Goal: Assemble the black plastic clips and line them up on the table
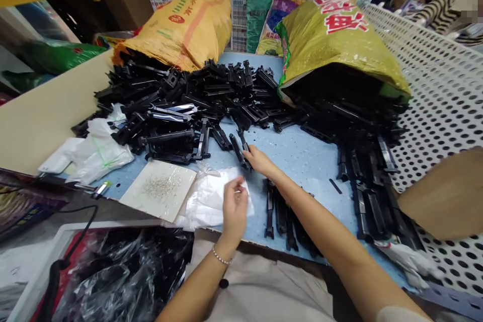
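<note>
My right hand [261,160] grips a long black plastic part [238,152] over the middle of the blue tabletop. A second black piece shows right by its fingers; whether both are held or joined I cannot tell. Close to my body, my left hand [235,204] is closed in a pinch, with a tiny pale sliver at the fingertips too small to name. Under and beside that hand lie clear and white plastic bags [207,198]. A pale square board [158,188] scattered with tiny metal bits lies left of them. More black parts [281,214] rest beneath my right forearm.
A heap of black parts [211,85] spills from an orange sack [188,25]; a yellow-green sack [335,45] holds more at right. Further black parts [372,201] lie along the right side, near a perforated white panel [453,90]. A plastic-filled bin [124,271] stands lower left.
</note>
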`<state>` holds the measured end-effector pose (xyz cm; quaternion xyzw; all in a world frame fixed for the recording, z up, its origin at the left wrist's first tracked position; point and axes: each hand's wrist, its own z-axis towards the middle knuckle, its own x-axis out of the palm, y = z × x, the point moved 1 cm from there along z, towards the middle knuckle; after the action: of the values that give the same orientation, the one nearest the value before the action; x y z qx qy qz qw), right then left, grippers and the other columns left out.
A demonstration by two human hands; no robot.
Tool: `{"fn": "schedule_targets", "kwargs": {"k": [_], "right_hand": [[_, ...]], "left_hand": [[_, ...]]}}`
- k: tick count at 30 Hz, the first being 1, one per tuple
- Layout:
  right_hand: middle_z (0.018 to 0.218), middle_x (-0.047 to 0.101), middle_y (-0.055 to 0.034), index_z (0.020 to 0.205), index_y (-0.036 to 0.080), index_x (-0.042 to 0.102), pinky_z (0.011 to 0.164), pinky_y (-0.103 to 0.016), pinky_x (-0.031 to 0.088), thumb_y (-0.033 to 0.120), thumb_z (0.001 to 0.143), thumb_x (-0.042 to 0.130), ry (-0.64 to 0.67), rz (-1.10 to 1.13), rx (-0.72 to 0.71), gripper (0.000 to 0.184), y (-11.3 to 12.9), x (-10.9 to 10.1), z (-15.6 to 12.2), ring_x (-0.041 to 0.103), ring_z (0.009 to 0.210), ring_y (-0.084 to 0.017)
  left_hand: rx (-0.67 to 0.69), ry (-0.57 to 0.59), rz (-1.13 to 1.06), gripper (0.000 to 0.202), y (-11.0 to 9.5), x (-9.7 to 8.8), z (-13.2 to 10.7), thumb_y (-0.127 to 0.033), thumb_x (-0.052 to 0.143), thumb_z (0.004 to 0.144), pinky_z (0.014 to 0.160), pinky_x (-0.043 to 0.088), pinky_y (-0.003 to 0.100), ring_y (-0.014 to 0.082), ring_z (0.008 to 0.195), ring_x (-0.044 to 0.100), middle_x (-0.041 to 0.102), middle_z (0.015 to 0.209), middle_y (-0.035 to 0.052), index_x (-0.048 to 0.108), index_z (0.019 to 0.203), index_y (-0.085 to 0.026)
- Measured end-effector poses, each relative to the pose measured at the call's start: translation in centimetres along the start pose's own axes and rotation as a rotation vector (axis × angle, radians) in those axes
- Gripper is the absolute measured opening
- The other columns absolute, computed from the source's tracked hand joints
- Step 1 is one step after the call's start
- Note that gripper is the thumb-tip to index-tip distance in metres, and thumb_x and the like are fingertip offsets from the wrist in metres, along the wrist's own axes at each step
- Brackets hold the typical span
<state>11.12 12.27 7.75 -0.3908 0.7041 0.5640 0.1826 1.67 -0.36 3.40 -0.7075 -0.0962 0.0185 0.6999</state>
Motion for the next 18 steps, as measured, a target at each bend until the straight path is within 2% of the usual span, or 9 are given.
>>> {"fn": "schedule_targets", "kwargs": {"k": [2, 5, 6, 8, 10, 12, 14, 15, 18], "right_hand": [[0.088, 0.067, -0.0068, 0.101, 0.015, 0.057, 0.070, -0.030, 0.047, 0.049, 0.099, 0.028, 0.089, 0.180, -0.110, 0.045, -1.4, 0.3, -3.0, 0.063, 0.080, -0.020], [0.072, 0.062, -0.0016, 0.081, 0.018, 0.057, 0.063, -0.028, 0.044, 0.059, 0.096, 0.029, 0.129, 0.389, -0.236, 0.051, -3.1, 0.4, -8.2, 0.057, 0.067, -0.016], [0.068, 0.059, -0.0008, 0.075, 0.019, 0.055, 0.062, -0.028, 0.043, 0.059, 0.096, 0.029, 0.065, 0.361, -0.238, 0.052, -3.5, 0.1, -9.5, 0.055, 0.064, -0.016], [0.065, 0.055, -0.0008, 0.072, 0.020, 0.053, 0.063, -0.029, 0.040, 0.058, 0.097, 0.027, -0.184, 0.186, -0.239, 0.052, -4.0, -0.9, -10.9, 0.052, 0.063, -0.016], [0.075, 0.057, -0.0043, 0.082, 0.020, 0.055, 0.067, -0.031, 0.040, 0.058, 0.097, 0.027, -0.434, 0.003, -0.342, 0.049, -4.2, -2.2, -10.9, 0.053, 0.071, -0.019], [0.083, 0.060, -0.0085, 0.089, 0.020, 0.056, 0.071, -0.034, 0.040, 0.060, 0.096, 0.027, -0.544, -0.164, -0.510, 0.050, -4.2, -3.2, -9.7, 0.053, 0.079, -0.022], [0.081, 0.060, -0.0098, 0.085, 0.020, 0.056, 0.070, -0.034, 0.040, 0.061, 0.097, 0.022, -0.534, -0.278, -0.610, 0.055, -4.4, -3.7, -8.1, 0.052, 0.078, -0.023], [0.076, 0.059, -0.0088, 0.080, 0.020, 0.056, 0.067, -0.033, 0.039, 0.060, 0.097, 0.019, -0.525, -0.301, -0.598, 0.057, -4.4, -3.7, -7.5, 0.052, 0.074, -0.022], [0.064, 0.054, -0.0033, 0.072, 0.022, 0.052, 0.060, -0.030, 0.035, 0.057, 0.099, 0.018, -0.473, -0.241, -0.421, 0.055, -4.5, -3.6, -7.2, 0.049, 0.062, -0.018]], "left_hand": [[-0.138, -0.049, -0.273, 0.052, -1.0, -0.7, 1.3, -0.049, 0.058, 0.086, 0.098, 0.044, 0.035, 0.0210, 0.115, 0.054, 0.055, 0.129, 0.0090, 0.048, 0.131, -0.025], [-0.323, 0.128, -0.537, 0.057, -2.5, -0.1, 2.4, -0.057, 0.061, 0.082, 0.092, 0.047, 0.035, 0.0218, 0.106, 0.061, 0.064, 0.114, 0.0082, 0.052, 0.125, -0.021], [-0.343, 0.178, -0.532, 0.055, -3.1, 0.2, 2.4, -0.055, 0.065, 0.080, 0.087, 0.049, 0.033, 0.0205, 0.098, 0.063, 0.066, 0.104, 0.0067, 0.054, 0.120, -0.020], [-0.340, 0.243, -0.455, 0.049, -4.1, 0.9, 2.0, -0.047, 0.071, 0.077, 0.075, 0.050, 0.028, 0.0157, 0.081, 0.064, 0.066, 0.086, 0.0020, 0.056, 0.113, -0.018], [-0.364, 0.294, -0.409, 0.043, -4.8, 1.4, 1.2, -0.044, 0.072, 0.076, 0.061, 0.049, 0.024, 0.0111, 0.064, 0.059, 0.061, 0.075, -0.0017, 0.056, 0.106, -0.018], [-0.456, 0.359, -0.443, 0.041, -5.1, 2.0, 0.4, -0.047, 0.070, 0.076, 0.051, 0.046, 0.023, 0.0088, 0.053, 0.054, 0.058, 0.073, -0.0029, 0.054, 0.101, -0.018], [-0.537, 0.372, -0.488, 0.040, -5.0, 2.7, -0.3, -0.049, 0.070, 0.075, 0.047, 0.045, 0.023, 0.0077, 0.049, 0.052, 0.057, 0.074, -0.0028, 0.053, 0.094, -0.018], [-0.556, 0.357, -0.491, 0.040, -4.9, 2.9, -0.4, -0.049, 0.070, 0.075, 0.046, 0.045, 0.022, 0.0073, 0.048, 0.051, 0.056, 0.074, -0.0029, 0.052, 0.091, -0.018], [-0.543, 0.261, -0.456, 0.039, -4.4, 3.0, -0.4, -0.048, 0.071, 0.074, 0.045, 0.043, 0.021, 0.0067, 0.047, 0.051, 0.056, 0.070, -0.0035, 0.051, 0.087, -0.017]]}}
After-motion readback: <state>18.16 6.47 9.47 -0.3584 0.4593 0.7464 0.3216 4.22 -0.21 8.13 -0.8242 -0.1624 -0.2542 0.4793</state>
